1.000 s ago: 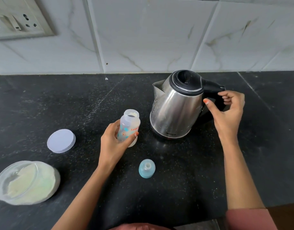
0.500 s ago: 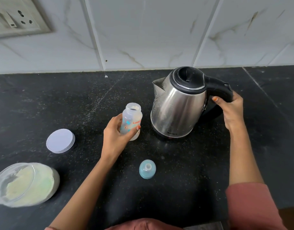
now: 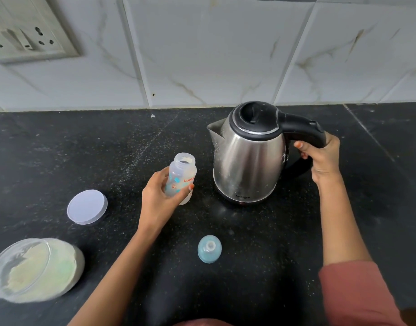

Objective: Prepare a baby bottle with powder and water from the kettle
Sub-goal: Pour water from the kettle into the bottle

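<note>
A clear baby bottle (image 3: 182, 175) with printed markings stands open-topped on the black counter, with powder at its rim. My left hand (image 3: 158, 198) is wrapped around its lower half. To its right stands a steel kettle (image 3: 248, 158) with a black lid, its spout facing left toward the bottle. My right hand (image 3: 322, 156) grips the kettle's black handle. The bottle's blue teat cap (image 3: 209, 249) lies on the counter in front. At the near left, an open clear jar of pale powder (image 3: 31, 270) lies tilted.
The jar's white lid (image 3: 87, 207) lies flat left of my left hand. A switch and socket plate (image 3: 23, 38) is on the tiled wall at upper left. The black stone counter (image 3: 73, 147) runs back to the wall.
My right hand went from touching the kettle handle to closing around it. The left hand keeps hold of the bottle in the same spot.
</note>
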A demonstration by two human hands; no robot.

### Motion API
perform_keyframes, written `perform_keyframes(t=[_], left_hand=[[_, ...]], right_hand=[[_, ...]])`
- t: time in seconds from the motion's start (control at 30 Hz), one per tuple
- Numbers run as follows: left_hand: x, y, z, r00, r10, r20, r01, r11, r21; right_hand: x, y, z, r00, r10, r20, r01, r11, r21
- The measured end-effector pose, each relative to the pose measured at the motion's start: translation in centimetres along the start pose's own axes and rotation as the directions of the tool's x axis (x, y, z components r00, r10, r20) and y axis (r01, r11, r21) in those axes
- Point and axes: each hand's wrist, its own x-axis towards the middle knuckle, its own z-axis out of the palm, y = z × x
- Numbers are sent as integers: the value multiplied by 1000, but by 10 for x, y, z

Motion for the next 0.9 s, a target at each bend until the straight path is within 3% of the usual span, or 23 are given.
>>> perform_keyframes(t=[0.5,0.73,0.9], left_hand=[[-10,-21,-25,995,-68,-73,69,997,23],[-13,-31,-35,994,-79,-77,82,995,47],[-18,-30,-43,995,-87,-55,91,993,69]], right_hand=[[15,-56,50,946,-52,321,112,979,-170],[14,-77,71,912,-19,409,182,914,-362],[7,-91,79,893,-27,450,227,889,-397]])
